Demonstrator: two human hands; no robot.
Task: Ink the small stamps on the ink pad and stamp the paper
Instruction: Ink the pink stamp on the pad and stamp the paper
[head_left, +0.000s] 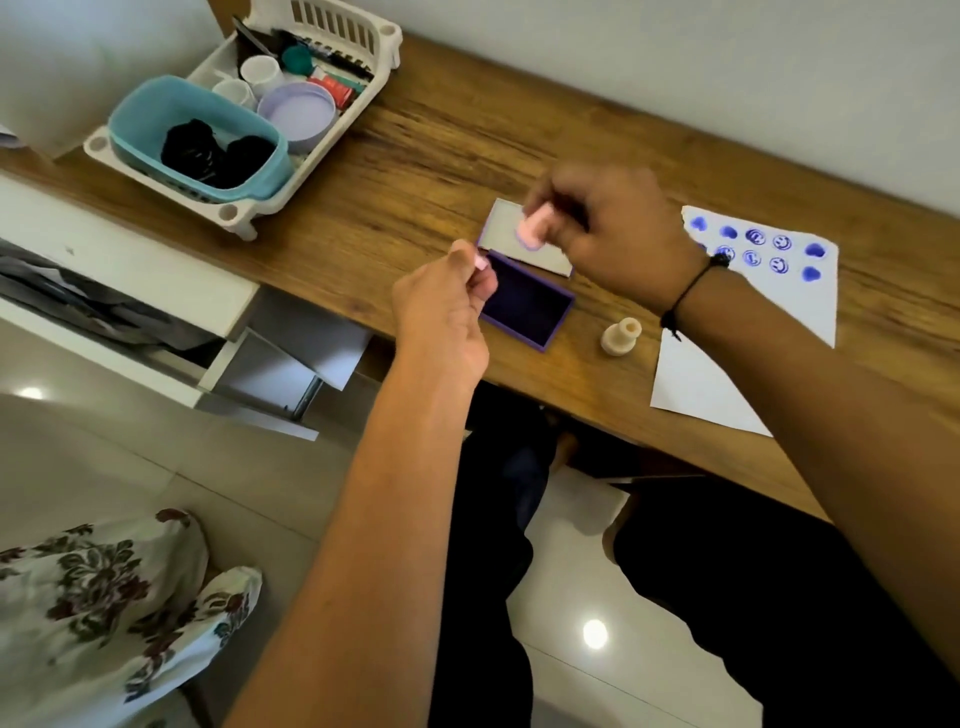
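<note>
An open purple ink pad (530, 304) lies on the wooden desk (415, 156), its pale lid (506, 223) flipped back. My right hand (608, 228) hovers over the lid and grips a small pink stamp (532, 232), its face pointing down to the left. My left hand (447, 306) is at the pad's left edge, pinching a small pink piece (482, 263), perhaps the stamp's cap. A cream stamp (621, 336) stands upright to the right of the pad. The white paper (769, 312) at the right bears several blue prints.
A white basket (244, 218) at the back left holds a teal tub (197, 137), a lilac round lid, cups and pens. An open white drawer (130, 270) juts out below the desk's left end. The desk's front edge runs close under the pad.
</note>
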